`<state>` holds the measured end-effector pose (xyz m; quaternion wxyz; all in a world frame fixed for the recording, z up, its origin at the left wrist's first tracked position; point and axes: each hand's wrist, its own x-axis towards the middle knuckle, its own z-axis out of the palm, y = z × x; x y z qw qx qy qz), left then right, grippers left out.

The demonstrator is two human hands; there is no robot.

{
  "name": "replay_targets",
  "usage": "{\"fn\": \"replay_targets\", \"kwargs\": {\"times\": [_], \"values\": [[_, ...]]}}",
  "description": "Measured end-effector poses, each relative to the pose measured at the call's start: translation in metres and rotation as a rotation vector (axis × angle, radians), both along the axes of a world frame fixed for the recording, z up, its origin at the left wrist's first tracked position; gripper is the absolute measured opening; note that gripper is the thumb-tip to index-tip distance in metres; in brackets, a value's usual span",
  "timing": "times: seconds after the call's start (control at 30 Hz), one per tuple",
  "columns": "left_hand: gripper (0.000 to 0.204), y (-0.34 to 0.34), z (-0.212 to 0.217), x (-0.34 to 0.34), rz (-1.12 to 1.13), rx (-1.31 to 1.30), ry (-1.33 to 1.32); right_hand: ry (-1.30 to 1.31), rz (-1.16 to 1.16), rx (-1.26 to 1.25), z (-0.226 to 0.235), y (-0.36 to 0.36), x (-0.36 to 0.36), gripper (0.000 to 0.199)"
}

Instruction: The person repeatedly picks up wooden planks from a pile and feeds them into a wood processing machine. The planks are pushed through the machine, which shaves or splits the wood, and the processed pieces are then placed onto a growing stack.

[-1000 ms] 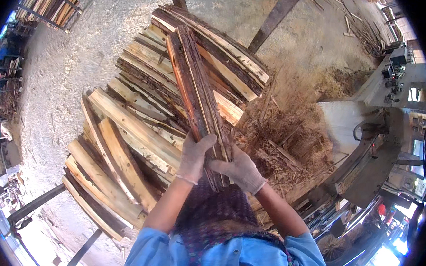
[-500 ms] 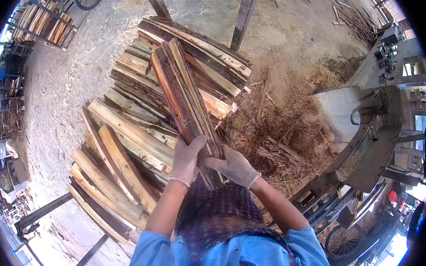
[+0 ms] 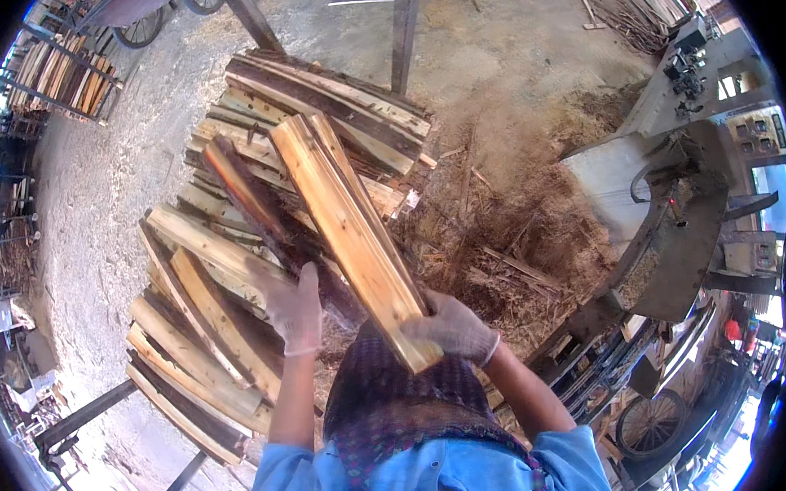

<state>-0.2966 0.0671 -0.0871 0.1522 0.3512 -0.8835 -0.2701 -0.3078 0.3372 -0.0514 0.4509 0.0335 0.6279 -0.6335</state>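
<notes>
View from the head camera, looking down on a sawmill yard. The right hand (image 3: 453, 327), gloved, is closed over the near end of a pale wooden slab (image 3: 349, 227), which slants up and to the left, away from the body, above the stack. The left hand (image 3: 294, 308), also gloved, grips the near end of a darker, bark-edged slab (image 3: 264, 215) lying just beside and to the left of the pale one; the two pieces run nearly parallel and appear to touch along part of their length. Beneath both lies a stack of rough-sawn slabs (image 3: 202, 270), laid in crosswise layers on a low frame of dark metal bars (image 3: 86, 416). To the right of the stack, a heap of bark strips and sawdust (image 3: 510, 244) covers the floor. Further right stands a grey sawing machine (image 3: 675, 200). A wheeled cart (image 3: 138, 5) sits at upper left, well apart from the hands. Blue sleeves and a patterned scarf occupy the lower edge.
</notes>
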Motion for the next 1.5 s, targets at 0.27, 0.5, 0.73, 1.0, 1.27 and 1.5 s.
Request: {"fn": "replay_targets", "kwargs": {"times": [0.27,0.5,0.73,1.0,1.27,1.5], "values": [[0.103,0.094,-0.001,0.0,-0.468,2.295,0.218,-0.185,-0.03,-0.35,0.012,0.058,0.067,0.122],[0.081,0.18,0.098,0.015,-0.563,1.89,0.155,0.177,-0.256,-0.325,0.039,0.109,0.094,0.143],[0.074,0.258,0.131,0.044,-0.742,1.704,-0.023,0.236,-0.475,-0.193,0.087,0.144,0.139,0.118],[0.059,0.318,0.156,0.08,-0.938,1.632,-0.034,0.343,-0.711,-0.245,0.088,0.202,0.211,0.115],[0.04,0.357,0.165,0.086,-0.812,1.098,0.07,0.45,-0.848,0.546,0.12,0.215,0.246,0.11],[0.061,0.37,0.128,0.12,-1.032,1.358,0.153,0.503,-0.853,0.87,0.129,0.195,0.259,0.123]]}}
